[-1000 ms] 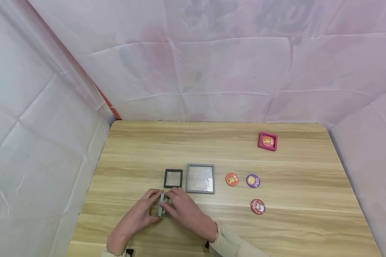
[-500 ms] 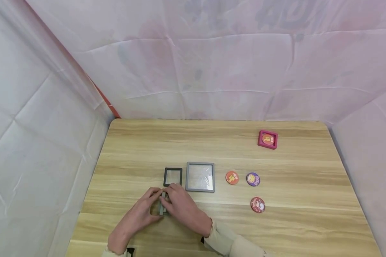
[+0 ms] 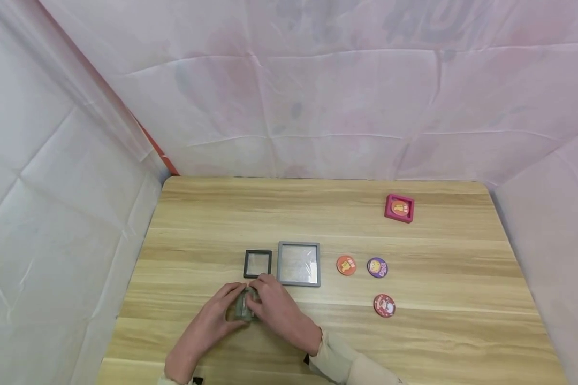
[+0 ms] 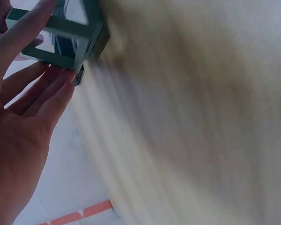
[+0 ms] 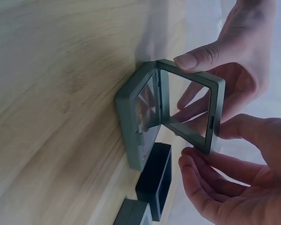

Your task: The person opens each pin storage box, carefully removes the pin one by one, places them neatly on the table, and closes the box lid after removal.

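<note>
A small green hinged display frame (image 3: 242,307) with clear windows is between my hands at the front of the table. In the right wrist view its two halves stand apart like a part-opened book, with one half (image 5: 131,129) on the table and the other half (image 5: 216,105) raised. My left hand (image 3: 209,318) grips the frame, with the thumb on one edge and the fingers behind it. The fingertips of my right hand (image 3: 281,315) pinch the free edge of the raised half. In the left wrist view, the left fingers (image 4: 37,93) lie along the green frame's side.
Just behind the hands lie a small black frame (image 3: 246,263) and a larger grey frame (image 3: 280,262) with clear film. To the right are an orange badge (image 3: 346,265), a purple badge (image 3: 378,267) and a red badge (image 3: 384,306). A pink frame (image 3: 399,218) with an orange badge stands farther back.
The raised half of the green frame has changed its tilt slightly between the hands. Both hands stay almost in place, and the other frames and badges lie as before.
</note>
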`<state>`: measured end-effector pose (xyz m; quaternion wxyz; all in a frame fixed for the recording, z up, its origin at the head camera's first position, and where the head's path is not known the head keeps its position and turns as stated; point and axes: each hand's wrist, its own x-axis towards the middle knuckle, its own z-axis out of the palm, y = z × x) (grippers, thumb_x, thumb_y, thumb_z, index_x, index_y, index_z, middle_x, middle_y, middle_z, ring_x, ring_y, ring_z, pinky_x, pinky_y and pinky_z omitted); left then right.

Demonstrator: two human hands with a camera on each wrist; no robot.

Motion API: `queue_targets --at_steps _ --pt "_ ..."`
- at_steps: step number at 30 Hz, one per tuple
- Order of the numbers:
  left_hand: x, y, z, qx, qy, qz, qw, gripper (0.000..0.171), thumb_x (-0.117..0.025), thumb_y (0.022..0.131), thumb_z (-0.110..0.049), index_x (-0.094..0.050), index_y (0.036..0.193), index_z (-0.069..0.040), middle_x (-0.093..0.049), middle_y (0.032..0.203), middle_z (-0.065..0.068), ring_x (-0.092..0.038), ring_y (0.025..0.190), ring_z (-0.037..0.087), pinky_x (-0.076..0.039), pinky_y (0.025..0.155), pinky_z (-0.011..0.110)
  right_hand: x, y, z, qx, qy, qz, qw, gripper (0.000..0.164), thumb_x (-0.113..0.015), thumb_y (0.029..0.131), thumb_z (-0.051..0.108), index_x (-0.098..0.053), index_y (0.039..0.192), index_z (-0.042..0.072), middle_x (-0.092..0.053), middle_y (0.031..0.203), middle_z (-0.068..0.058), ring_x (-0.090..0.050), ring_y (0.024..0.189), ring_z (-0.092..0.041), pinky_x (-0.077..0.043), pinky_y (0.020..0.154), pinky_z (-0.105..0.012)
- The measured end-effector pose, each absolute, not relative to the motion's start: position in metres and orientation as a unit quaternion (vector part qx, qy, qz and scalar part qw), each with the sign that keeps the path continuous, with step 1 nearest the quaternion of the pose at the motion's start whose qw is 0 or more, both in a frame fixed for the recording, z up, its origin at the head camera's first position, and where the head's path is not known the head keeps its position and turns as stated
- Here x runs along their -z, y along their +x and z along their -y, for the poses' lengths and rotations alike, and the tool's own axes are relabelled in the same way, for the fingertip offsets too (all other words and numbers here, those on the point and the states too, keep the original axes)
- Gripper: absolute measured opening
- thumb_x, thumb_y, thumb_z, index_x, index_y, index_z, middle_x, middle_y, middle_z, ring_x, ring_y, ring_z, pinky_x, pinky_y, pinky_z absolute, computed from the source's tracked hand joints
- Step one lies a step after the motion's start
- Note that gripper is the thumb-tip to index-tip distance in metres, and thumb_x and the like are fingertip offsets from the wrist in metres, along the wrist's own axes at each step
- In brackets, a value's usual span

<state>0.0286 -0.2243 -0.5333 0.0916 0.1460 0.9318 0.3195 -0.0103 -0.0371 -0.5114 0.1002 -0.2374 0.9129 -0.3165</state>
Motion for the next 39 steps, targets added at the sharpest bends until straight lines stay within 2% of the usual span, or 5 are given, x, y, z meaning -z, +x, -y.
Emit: queue_targets --at_steps 5,12,21,32,39 --pt "0.543 0.032 0.220 -0.324 0.158 -0.931 0.058 0.079 -0.093 0.067 -0.020 -0.061 0.136 -0.002 -0.063 0.137 0.011 -0.062 0.126 0.027 -0.055 0.107 0.044 0.518 -0.010 0.029 0.327 -0.238 -0.909 0.099 0.019 -0.068 0.094 0.013 -0.075 0.105 -0.002 -0.065 0.093 -0.007 -0.057 0.083 -0.013 -0.056 0.066 -0.020" --pt "0.547 0.036 0.215 -0.319 0.163 -0.933 0.036 0.078 -0.094 0.065 -0.017 -0.063 0.135 0.000 -0.061 0.135 0.013 -0.061 0.124 0.026 -0.058 0.103 0.041 0.526 -0.008 0.023 0.325 -0.238 -0.911 0.095 0.019 -0.066 0.097 0.014 -0.075 0.106 -0.001 -0.061 0.093 -0.005 -0.055 0.086 -0.014 -0.057 0.072 -0.024" --pt "0.541 0.036 0.209 -0.290 0.170 -0.940 0.057 0.074 -0.092 0.067 -0.012 -0.064 0.133 0.003 -0.060 0.135 0.012 -0.060 0.125 0.026 -0.058 0.102 0.039 0.533 -0.004 0.021 0.355 -0.226 -0.901 0.102 0.015 -0.063 0.096 0.000 -0.073 0.104 -0.007 -0.060 0.097 -0.010 -0.061 0.086 -0.015 -0.060 0.070 -0.022" --pt "0.538 0.038 0.198 -0.261 0.167 -0.950 0.038 0.069 -0.091 0.065 -0.006 -0.065 0.128 0.008 -0.060 0.132 0.017 -0.059 0.125 0.030 -0.058 0.101 0.041 0.542 -0.004 0.022 0.367 -0.217 -0.900 0.094 0.013 -0.065 0.093 -0.002 -0.074 0.101 -0.007 -0.061 0.099 -0.010 -0.063 0.088 -0.015 -0.061 0.071 -0.022" --pt "0.536 0.040 0.193 -0.250 0.151 -0.955 0.043 0.069 -0.091 0.067 -0.004 -0.064 0.129 0.009 -0.058 0.135 0.017 -0.057 0.127 0.030 -0.058 0.103 0.040 0.545 -0.005 0.021 0.363 -0.218 -0.901 0.096 0.014 -0.064 0.094 -0.003 -0.073 0.104 -0.007 -0.060 0.100 -0.011 -0.064 0.089 -0.016 -0.061 0.072 -0.022"
